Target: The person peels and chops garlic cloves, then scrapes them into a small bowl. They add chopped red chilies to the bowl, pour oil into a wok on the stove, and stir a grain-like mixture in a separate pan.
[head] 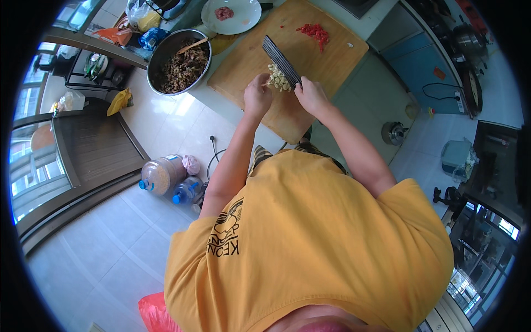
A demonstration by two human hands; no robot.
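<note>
My right hand (311,94) grips a kitchen knife (282,60) whose dark blade has pale stripes running along it. The blade slants up and to the left over the wooden cutting board (244,74), along the right side of a small heap of chopped pale pieces (278,79), possibly garlic. At the heap's left edge is my left hand (258,94), fingers curled and thumb side towards the pieces. Whether it pinches any of them is hidden. Chopped red pepper (315,34) lies near the board's far side.
Left of the board stands a metal bowl (150,68) of dark minced filling with a wooden utensil (193,45) in it. Behind is a white plate (238,25) with raw meat (224,13). Large plastic bottles (159,176) and a kettle (394,133) are on the floor.
</note>
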